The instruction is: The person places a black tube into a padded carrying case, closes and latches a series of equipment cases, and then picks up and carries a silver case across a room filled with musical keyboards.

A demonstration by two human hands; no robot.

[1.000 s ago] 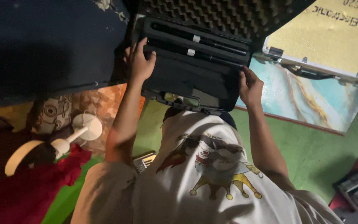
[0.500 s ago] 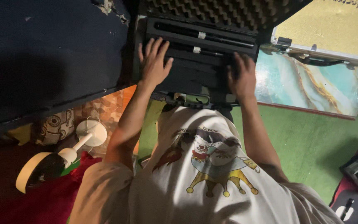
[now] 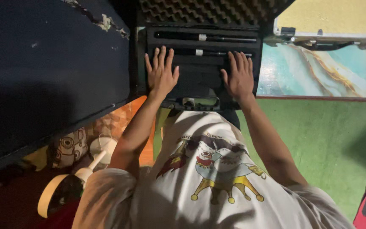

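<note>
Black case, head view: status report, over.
Left hand and right hand flat, fingers spread, on the open black case. Two black rods lie in its foam. Nothing blocking.

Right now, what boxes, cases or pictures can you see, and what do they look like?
Open black case: top middle, foam-lined, both hands flat on it, left hand, right hand.
Marbled case: upper right, teal and gold, metal latches.
Shirt print: on the white shirt, cartoon figure, yellow crown.
No screens visible.
</note>
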